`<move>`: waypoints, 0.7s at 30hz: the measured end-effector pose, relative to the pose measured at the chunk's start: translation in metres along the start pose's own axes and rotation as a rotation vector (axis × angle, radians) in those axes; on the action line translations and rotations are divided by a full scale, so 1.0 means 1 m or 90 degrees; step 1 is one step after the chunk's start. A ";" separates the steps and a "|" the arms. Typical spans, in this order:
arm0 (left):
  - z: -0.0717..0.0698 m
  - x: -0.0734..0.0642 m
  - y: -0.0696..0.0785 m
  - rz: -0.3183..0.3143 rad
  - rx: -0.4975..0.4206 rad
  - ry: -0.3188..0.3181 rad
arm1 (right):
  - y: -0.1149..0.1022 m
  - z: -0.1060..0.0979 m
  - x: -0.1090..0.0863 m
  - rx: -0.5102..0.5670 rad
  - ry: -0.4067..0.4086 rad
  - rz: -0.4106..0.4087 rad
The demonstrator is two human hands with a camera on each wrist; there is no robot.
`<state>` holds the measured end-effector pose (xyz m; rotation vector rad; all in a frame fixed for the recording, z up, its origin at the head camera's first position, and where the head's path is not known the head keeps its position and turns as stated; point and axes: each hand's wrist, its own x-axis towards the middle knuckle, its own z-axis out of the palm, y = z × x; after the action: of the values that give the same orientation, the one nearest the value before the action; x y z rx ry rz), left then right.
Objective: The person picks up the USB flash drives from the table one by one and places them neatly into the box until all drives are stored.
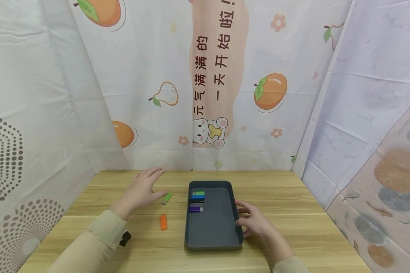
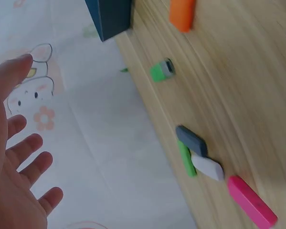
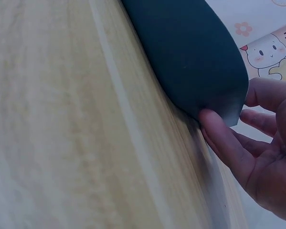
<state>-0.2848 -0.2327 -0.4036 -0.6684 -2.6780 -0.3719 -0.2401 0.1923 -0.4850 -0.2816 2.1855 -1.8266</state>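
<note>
My left hand (image 1: 141, 191) hovers over the table's left side, fingers spread and nothing in them. Close below its thumb lies a green USB stick (image 1: 166, 198) with a pale end. An orange USB stick (image 1: 163, 222) rests nearer the front. The fingers and thumb of my right hand (image 1: 256, 220) hold the right side wall of a dark grey tray (image 1: 213, 248). In the tray, along its left wall, several USB sticks form a column: green (image 1: 200, 193), blue (image 1: 198, 196), dark ones, and purple (image 1: 195, 209) with a silver plug.
The left wrist view shows more small sticks on the wooden table: dark grey (image 2: 191, 140), green (image 2: 186, 157), white (image 2: 208, 167) and pink (image 2: 252, 202). The left arm hides them in the head view. A printed curtain (image 1: 164, 132) hangs behind the table.
</note>
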 end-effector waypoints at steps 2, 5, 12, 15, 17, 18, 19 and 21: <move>0.000 -0.003 -0.005 -0.008 -0.008 -0.006 | 0.000 0.000 0.000 0.001 0.000 0.001; -0.001 -0.009 -0.012 -0.025 -0.022 -0.012 | 0.000 0.000 0.000 0.000 0.000 0.001; -0.002 -0.021 -0.034 -0.069 -0.033 -0.036 | -0.001 0.001 -0.001 -0.006 -0.001 0.001; -0.001 -0.025 -0.043 -0.087 -0.047 -0.049 | -0.002 0.001 -0.001 -0.004 0.001 0.003; -0.001 -0.029 -0.049 -0.098 -0.053 -0.058 | -0.002 0.001 0.000 0.001 0.003 0.004; 0.000 -0.030 -0.052 -0.102 -0.054 -0.062 | -0.002 0.001 0.000 0.005 0.004 0.005; 0.000 -0.032 -0.054 -0.106 -0.054 -0.067 | -0.002 0.001 0.000 0.005 0.004 0.004; 0.001 -0.035 -0.057 -0.117 -0.052 -0.079 | -0.001 0.001 0.000 0.007 0.004 0.003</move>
<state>-0.2843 -0.2954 -0.4277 -0.4836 -2.8652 -0.5061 -0.2395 0.1917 -0.4837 -0.2686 2.1781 -1.8387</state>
